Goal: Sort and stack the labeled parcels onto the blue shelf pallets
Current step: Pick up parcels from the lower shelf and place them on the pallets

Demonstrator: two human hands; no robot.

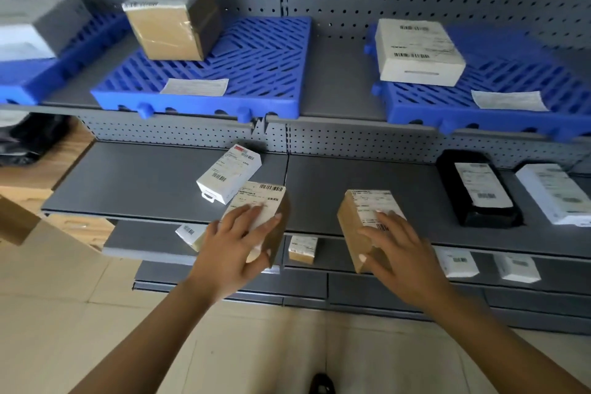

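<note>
As left grip clasps parcel, right clasps box.

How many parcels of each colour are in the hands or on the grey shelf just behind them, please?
Brown: 2 (left-hand box, right-hand box)
White: 2 (red-label box, far-right parcel)
Black: 1 (wrapped parcel)
Total: 5

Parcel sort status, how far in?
Early. Done: grey parcel on left pallet, taped box on middle pallet, white carton on right pallet. In hand: left hand grips one brown box, right hand a second brown box. Left: white box, black parcel, others on grey shelves.
</note>
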